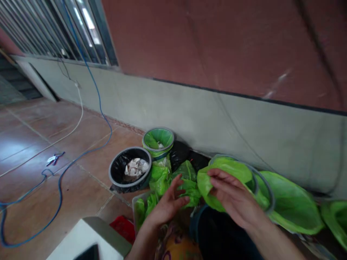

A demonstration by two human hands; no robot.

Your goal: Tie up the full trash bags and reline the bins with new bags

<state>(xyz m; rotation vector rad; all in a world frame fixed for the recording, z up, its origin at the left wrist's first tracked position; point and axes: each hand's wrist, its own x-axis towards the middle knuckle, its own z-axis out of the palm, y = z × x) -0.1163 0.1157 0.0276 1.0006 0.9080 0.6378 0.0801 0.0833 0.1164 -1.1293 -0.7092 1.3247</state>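
Note:
In the head view my left hand (168, 203) is raised with its fingers apart and curved, holding nothing. My right hand (234, 196) has its fingertips on a light green plastic bag (204, 182), and they look pinched on its edge. The thumb is hidden. This bag lines a grey-rimmed bin (267, 191) lying on its side. Below and behind my left hand lie crumpled green bags (159, 177), some in a pale box (135, 213).
A black-lined bin (112, 169) holds crumpled paper, and a green-lined bin (171, 139) stands behind it by the wall. More green-lined bins (295, 202) lie at right. A blue cable (61, 187) and pliers-like tools (55, 158) lie on the tiles; a white box (89, 238) is nearby.

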